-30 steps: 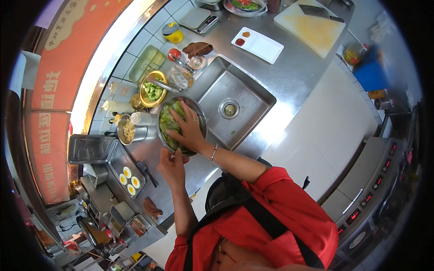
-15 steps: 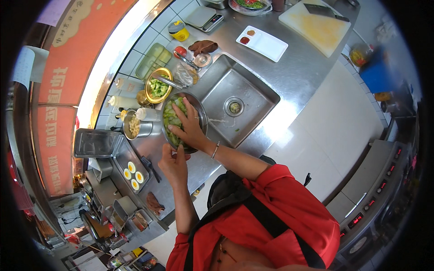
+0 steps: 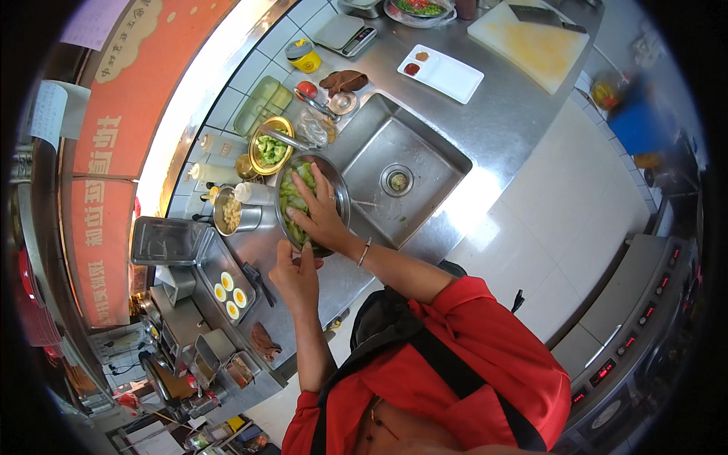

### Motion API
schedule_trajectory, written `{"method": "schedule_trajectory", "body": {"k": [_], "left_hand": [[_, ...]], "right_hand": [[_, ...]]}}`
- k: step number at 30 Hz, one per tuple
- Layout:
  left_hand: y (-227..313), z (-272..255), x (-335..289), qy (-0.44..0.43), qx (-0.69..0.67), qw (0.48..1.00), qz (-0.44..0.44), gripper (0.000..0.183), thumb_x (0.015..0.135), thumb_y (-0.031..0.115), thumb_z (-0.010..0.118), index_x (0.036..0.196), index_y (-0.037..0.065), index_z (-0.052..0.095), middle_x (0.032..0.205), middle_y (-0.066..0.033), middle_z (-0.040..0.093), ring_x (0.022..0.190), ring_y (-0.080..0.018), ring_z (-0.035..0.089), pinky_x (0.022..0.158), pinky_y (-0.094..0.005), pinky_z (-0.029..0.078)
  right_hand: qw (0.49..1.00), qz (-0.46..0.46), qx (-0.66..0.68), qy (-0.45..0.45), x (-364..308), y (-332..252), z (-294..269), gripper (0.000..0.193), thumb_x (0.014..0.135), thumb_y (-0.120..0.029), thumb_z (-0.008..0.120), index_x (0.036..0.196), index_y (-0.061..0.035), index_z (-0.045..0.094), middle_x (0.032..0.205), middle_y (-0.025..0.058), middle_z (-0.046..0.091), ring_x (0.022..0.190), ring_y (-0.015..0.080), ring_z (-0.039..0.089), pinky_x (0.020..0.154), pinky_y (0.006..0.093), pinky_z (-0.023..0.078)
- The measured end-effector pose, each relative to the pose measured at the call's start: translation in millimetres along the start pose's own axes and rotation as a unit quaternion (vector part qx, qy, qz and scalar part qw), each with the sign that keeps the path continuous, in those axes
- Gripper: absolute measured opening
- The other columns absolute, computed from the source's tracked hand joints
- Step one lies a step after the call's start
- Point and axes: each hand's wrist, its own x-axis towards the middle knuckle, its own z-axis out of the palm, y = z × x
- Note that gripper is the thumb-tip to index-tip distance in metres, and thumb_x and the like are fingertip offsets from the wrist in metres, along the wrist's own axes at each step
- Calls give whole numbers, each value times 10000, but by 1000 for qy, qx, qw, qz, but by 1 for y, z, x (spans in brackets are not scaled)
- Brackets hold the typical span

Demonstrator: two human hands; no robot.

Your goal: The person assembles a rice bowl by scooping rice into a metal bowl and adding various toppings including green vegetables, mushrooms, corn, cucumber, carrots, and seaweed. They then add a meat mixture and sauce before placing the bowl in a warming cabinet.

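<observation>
A round metal bowl (image 3: pixel 343 192) of pale green cut vegetable pieces (image 3: pixel 292 199) is tilted at the left side of the steel sink (image 3: pixel 432 136). My left hand (image 3: pixel 296 274) grips its near rim, thumb up on the edge. Over the vegetables lies my right hand (image 3: pixel 322 216), fingers spread flat and holding the pieces back. A thin trickle of water (image 3: pixel 365 203) runs from the bowl's right edge into the sink. Small green scraps sit in the drain (image 3: pixel 398 180).
Beyond the bowl are a gold-rimmed bowl of chopped greens (image 3: pixel 268 152), squeeze bottles (image 3: pixel 254 194) and a faucet (image 3: pixel 315 102). Halved eggs (image 3: pixel 230 293) lie in a metal tray at left. Farther right are a white sauce tray (image 3: pixel 451 80) and a cutting board (image 3: pixel 523 45) with a cleaver (image 3: pixel 537 15).
The view has shifted slightly. Both hands keep their places on the bowl and vegetables, and the trickle of water looks shorter.
</observation>
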Motion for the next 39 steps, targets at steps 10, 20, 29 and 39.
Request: {"method": "schedule_trajectory", "body": {"k": [10, 20, 29, 39], "left_hand": [[7, 3, -1, 3, 2, 1000, -16, 168, 853, 11, 602, 754, -7, 468, 617, -54, 604, 544, -128, 652, 459, -248, 501], [18, 3, -3, 11, 14, 1000, 2, 161, 849, 5, 610, 764, -11, 474, 594, -60, 599, 544, -128, 651, 466, -247, 495], [23, 4, -3, 5, 33, 999, 11, 146, 840, 23, 620, 777, 4, 490, 599, -92, 612, 542, -164, 664, 470, -271, 492], [26, 12, -3, -8, 44, 999, 16, 118, 830, 23, 626, 797, 5, 513, 614, -102, 622, 549, -186, 673, 476, -285, 501]], "right_hand": [[1000, -2, 6, 11, 2, -3, -4, 594, 888, -298, 567, 1418, -121, 366, 1485, 265, 117, 1326, 437, 189, 1084, 474, 175], [1000, -8, 18, 18, 2, -8, -7, 597, 881, -264, 569, 1418, -107, 360, 1486, 259, 123, 1325, 436, 195, 1084, 465, 182], [999, -2, 31, 19, 3, -9, -12, 601, 881, -251, 563, 1419, -92, 349, 1487, 255, 122, 1329, 428, 190, 1086, 458, 179], [999, 1, 30, 46, -1, 5, -13, 623, 849, -239, 591, 1414, -110, 363, 1479, 248, 147, 1314, 429, 220, 1074, 470, 200]]}}
